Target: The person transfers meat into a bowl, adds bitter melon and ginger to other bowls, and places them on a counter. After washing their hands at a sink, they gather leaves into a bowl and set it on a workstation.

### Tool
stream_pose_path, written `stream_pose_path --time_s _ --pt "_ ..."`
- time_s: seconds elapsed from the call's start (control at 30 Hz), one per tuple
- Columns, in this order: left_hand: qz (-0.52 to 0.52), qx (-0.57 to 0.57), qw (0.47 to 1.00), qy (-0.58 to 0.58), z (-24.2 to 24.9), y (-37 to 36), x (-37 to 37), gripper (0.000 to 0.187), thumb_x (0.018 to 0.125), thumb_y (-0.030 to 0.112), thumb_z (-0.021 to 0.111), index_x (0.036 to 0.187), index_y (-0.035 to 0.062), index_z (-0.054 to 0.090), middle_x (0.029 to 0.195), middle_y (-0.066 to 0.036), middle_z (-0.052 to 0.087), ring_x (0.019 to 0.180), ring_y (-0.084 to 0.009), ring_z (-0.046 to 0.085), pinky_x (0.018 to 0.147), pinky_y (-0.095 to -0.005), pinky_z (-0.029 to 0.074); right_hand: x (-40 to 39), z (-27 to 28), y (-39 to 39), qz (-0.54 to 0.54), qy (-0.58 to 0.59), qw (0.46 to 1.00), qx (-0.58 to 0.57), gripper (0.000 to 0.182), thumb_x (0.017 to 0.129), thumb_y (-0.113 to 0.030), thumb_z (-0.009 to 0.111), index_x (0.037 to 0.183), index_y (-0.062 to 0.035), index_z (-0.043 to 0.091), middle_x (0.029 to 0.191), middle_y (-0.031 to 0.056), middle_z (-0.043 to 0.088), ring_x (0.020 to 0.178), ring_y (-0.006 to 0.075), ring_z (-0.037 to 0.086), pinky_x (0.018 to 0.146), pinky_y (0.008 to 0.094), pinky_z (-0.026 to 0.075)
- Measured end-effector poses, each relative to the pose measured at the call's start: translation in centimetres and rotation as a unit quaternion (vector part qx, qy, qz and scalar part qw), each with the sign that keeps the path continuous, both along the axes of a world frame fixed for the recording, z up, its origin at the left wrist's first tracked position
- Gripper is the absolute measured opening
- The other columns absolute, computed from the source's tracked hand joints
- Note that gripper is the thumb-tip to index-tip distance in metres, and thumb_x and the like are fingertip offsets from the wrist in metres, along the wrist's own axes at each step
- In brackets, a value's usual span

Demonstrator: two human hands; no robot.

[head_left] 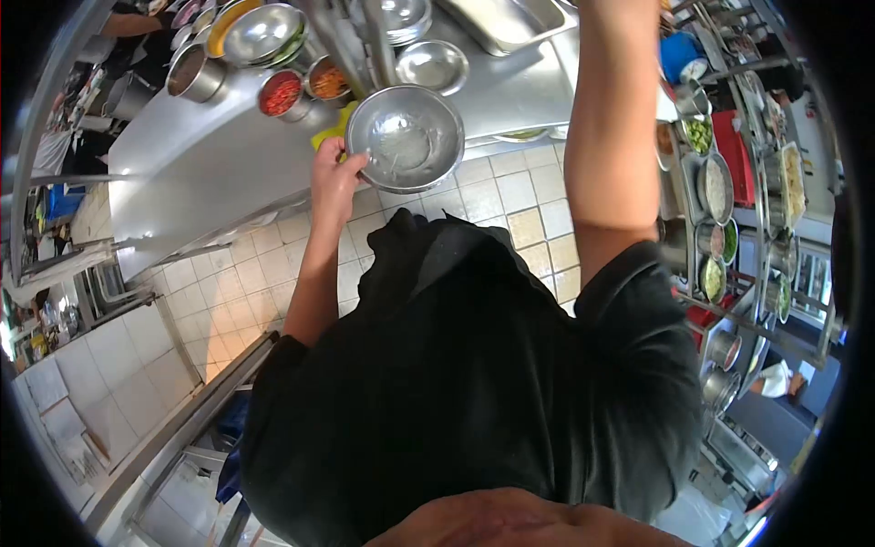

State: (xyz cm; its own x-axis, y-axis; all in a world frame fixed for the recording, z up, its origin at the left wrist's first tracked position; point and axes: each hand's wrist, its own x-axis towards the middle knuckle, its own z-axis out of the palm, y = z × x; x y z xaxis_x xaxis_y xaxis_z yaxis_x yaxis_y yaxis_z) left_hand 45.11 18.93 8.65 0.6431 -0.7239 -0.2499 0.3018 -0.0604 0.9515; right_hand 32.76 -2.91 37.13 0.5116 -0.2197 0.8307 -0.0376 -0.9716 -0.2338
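My left hand (pixel 335 178) grips the rim of a steel mixing bowl (pixel 406 139), with the thumb inside and the fingers underneath. The bowl is tilted towards me at the front edge of the steel counter (pixel 237 150); a little clear or whitish residue shows on its inside. Something yellow (pixel 330 129) lies just behind my left hand. Past the top edge of the view reaches my right forearm (pixel 612 118), so that hand and whatever it touches are hidden. Another shallow steel bowl (pixel 433 67) sits on the counter behind the held one.
Pots of chopped red (pixel 281 93) and orange food (pixel 328 80), a steel pot (pixel 196 75) and stacked bowls (pixel 264 35) stand on the counter. A rectangular steel pan (pixel 510 23) is at the back. At right, a rack (pixel 756 164) carries several food containers. Another person's hand (pixel 796 386) shows far right.
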Motion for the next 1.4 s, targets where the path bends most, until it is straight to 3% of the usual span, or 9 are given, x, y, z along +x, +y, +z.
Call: stream_pose_path --time_s 0.2,0.43,0.7,0.8,0.87,0.93,1.1,1.17,1.4 --pt "-0.121 0.001 0.993 0.009 -0.2 -10.1 -11.4 0.016 0.078 -0.001 0.06 0.089 0.0031 0.05 0.083 -0.003 0.056 0.064 -0.0097 0.055 0.054 -0.025 0.047 -17.3 -16.6 -2.0 -0.041 0.014 0.876 0.481 0.015 0.082 -0.013 0.069 0.091 -0.0009 0.07 0.082 0.0084 0.07 0.076 0.011 0.064 0.069 0.0258 0.051" --pt "-0.268 -0.018 0.963 0.0 0.7 -20.4 -27.3 0.017 0.08 -0.001 0.059 0.092 0.0058 0.049 0.085 -0.001 0.056 0.072 -0.0082 0.055 0.06 -0.0229 0.048 -33.8 -22.8 -6.9 -0.184 0.227 0.881 0.373 0.015 0.078 -0.006 0.065 0.091 -0.0024 0.07 0.088 0.0174 0.068 0.081 0.0267 0.068 0.073 0.0327 0.052" --pt "-0.334 -0.006 0.942 -0.018 0.3 -28.5 -37.8 0.017 0.079 0.0 0.061 0.091 0.0052 0.049 0.081 -0.001 0.055 0.067 -0.0079 0.054 0.056 -0.0233 0.045 -47.1 -18.4 -10.8 -0.315 0.005 0.843 0.436 0.012 0.083 -0.006 0.064 0.092 -0.0003 0.069 0.084 0.0059 0.069 0.077 0.0106 0.062 0.071 0.0238 0.049" --pt "-0.339 0.002 0.939 -0.06 -0.4 -32.2 -39.6 0.02 0.075 0.002 0.066 0.088 0.0028 0.051 0.078 -0.002 0.055 0.063 -0.0083 0.053 0.053 -0.0253 0.044 -49.7 -22.5 -13.9 -0.331 -0.058 0.858 0.388 0.015 0.076 0.0 0.06 0.088 -0.0017 0.069 0.084 0.0114 0.068 0.079 0.0195 0.065 0.072 0.0307 0.051" --pt "-0.334 0.021 0.937 -0.104 -1.9 -34.9 -40.8 0.019 0.075 0.003 0.066 0.087 0.0033 0.051 0.078 -0.002 0.054 0.068 -0.0089 0.052 0.058 -0.0258 0.044 -52.1 -24.1 -16.6 -0.267 0.165 0.899 0.305 0.019 0.075 0.003 0.057 0.091 -0.0013 0.067 0.092 0.0131 0.066 0.086 0.0255 0.065 0.078 0.034 0.051" --pt "-0.351 0.013 0.932 -0.092 -1.6 -37.7 -41.7 0.021 0.075 0.003 0.066 0.09 0.0027 0.052 0.08 -0.002 0.054 0.067 -0.0093 0.052 0.056 -0.0263 0.044 -52.4 -22.9 -19.5 -0.287 0.116 0.911 0.271 0.023 0.075 0.004 0.057 0.095 -0.0014 0.066 0.099 0.0143 0.065 0.092 0.0306 0.063 0.083 0.0368 0.051" --pt "-0.354 0.002 0.935 0.028 -1.6 -45.4 -43.0 0.021 0.077 0.0 0.063 0.093 0.0041 0.05 0.08 -0.002 0.056 0.065 -0.0073 0.054 0.052 -0.0225 0.043 -57.6 -19.2 -29.9 -0.338 0.06 0.882 0.323 0.015 0.08 -0.005 0.067 0.094 -0.0009 0.066 0.101 0.0126 0.064 0.09 0.0219 0.062 0.078 0.0311 0.049" --pt "-0.343 -0.012 0.936 0.079 -1.1 -48.5 -43.5 0.018 0.079 -0.001 0.062 0.093 0.0052 0.051 0.081 -0.002 0.057 0.064 -0.0074 0.055 0.053 -0.0218 0.045 -60.3 -17.7 -34.5 -0.371 0.018 0.881 0.294 0.016 0.078 -0.008 0.067 0.092 -0.0007 0.067 0.096 0.0143 0.066 0.091 0.0271 0.063 0.08 0.0352 0.049" --pt "-0.295 -0.038 0.954 0.032 0.9 -57.4 -43.4 0.018 0.08 -0.001 0.06 0.096 0.0048 0.052 0.086 -0.003 0.058 0.072 -0.0089 0.057 0.059 -0.023 0.049 -69.5 -14.1 -53.3 -0.366 -0.091 0.868 0.324 0.025 0.083 -0.018 0.068 0.098 0.0019 0.067 0.082 0.0087 0.069 0.073 0.01 0.06 0.068 0.0259 0.047"
